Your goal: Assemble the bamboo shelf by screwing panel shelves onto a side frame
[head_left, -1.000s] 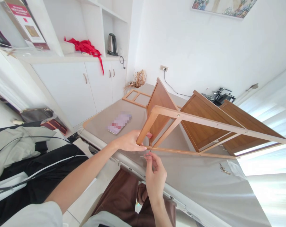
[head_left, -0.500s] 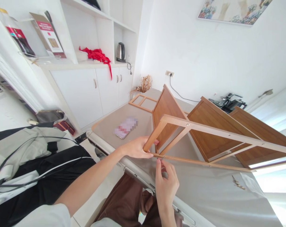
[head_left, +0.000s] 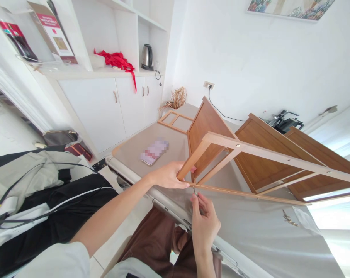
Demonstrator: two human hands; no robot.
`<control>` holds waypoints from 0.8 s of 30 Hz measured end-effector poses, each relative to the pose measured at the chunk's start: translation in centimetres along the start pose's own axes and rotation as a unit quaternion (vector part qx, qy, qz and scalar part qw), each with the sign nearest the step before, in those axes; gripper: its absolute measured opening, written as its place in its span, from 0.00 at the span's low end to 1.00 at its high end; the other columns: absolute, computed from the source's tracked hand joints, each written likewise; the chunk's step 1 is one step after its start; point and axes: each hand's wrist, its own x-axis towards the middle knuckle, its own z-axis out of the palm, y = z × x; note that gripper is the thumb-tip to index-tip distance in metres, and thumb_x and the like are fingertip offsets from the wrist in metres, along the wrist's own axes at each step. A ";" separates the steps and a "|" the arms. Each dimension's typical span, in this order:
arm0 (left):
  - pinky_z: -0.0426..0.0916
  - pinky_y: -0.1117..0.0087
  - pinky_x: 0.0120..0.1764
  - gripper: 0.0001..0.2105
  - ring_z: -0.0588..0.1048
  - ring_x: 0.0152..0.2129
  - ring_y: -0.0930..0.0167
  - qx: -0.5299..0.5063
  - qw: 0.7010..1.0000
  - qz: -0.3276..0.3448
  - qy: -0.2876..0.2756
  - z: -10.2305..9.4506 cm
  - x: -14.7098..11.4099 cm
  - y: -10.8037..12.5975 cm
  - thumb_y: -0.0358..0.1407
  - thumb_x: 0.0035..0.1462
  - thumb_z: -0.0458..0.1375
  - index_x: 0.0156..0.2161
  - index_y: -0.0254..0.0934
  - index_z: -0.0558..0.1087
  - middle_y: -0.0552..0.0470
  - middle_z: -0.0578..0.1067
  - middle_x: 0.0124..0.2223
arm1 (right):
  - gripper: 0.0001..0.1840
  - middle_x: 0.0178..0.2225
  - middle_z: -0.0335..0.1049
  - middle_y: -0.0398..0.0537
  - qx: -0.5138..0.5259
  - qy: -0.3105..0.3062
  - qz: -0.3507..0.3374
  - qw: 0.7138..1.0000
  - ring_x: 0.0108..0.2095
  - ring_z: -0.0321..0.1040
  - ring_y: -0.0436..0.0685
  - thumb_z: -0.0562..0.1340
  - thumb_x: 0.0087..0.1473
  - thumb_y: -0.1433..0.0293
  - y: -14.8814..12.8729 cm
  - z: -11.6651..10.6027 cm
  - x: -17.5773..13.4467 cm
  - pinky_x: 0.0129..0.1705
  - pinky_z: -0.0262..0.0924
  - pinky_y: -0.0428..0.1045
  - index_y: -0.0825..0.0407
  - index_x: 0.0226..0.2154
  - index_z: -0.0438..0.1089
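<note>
My left hand (head_left: 171, 176) is closed round the lower corner of a wooden shelf frame (head_left: 194, 158), which stands tilted on the table with several brown panels fixed between its rails. Just to the right, my right hand (head_left: 204, 219) pinches a thin metal piece (head_left: 195, 190), apparently a hex key, against the underside of the bottom rail (head_left: 224, 189). Its tip and the fastener it meets are too small to make out. One brown panel (head_left: 208, 131) rises behind that corner.
A phone (head_left: 154, 151) lies left of the frame. Farther back is a loose wooden ladder-like frame (head_left: 175, 121). Several bolts (head_left: 289, 218) and a clear plastic bag (head_left: 306, 220) lie on the table's right. Cables and clothes (head_left: 56, 193) are piled at the left.
The metal piece now points upright at the rail, where earlier it slanted to the right. My right hand has shifted slightly; my left keeps its hold on the frame. The view has tilted a little.
</note>
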 end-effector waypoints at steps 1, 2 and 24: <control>0.72 0.72 0.38 0.27 0.80 0.32 0.71 0.002 1.000 0.000 0.000 0.0 0.0 0.1 0.35 0.52 0.64 0.59 0.38 0.70 0.48 0.78 0.54 | 0.19 0.32 0.80 0.49 -0.018 -0.006 -0.009 1.000 0.30 0.76 0.57 0.65 0.58 0.53 -0.3 -0.1 0.0 0.38 0.67 0.49 0.51 0.39 0.77; 0.72 0.72 0.38 0.27 0.80 0.32 0.71 0.005 1.000 -0.002 0.001 0.0 0.0 0.2 0.35 0.52 0.64 0.59 0.38 0.70 0.48 0.78 0.53 | 0.19 0.30 0.79 0.48 -0.030 -0.012 -0.023 0.999 0.28 0.74 0.55 0.65 0.58 0.53 -0.5 -0.1 0.1 0.36 0.66 0.49 0.51 0.36 0.78; 0.70 0.72 0.36 0.26 0.78 0.30 0.71 0.030 0.998 -0.057 -0.007 0.4 0.3 0.3 0.39 0.56 0.63 0.60 0.38 0.68 0.53 0.79 0.37 | 0.14 0.35 0.79 0.48 0.267 -0.072 0.062 0.959 0.39 0.79 0.57 0.67 0.57 0.62 -1.8 1.8 0.0 0.46 0.72 0.52 0.50 0.40 0.66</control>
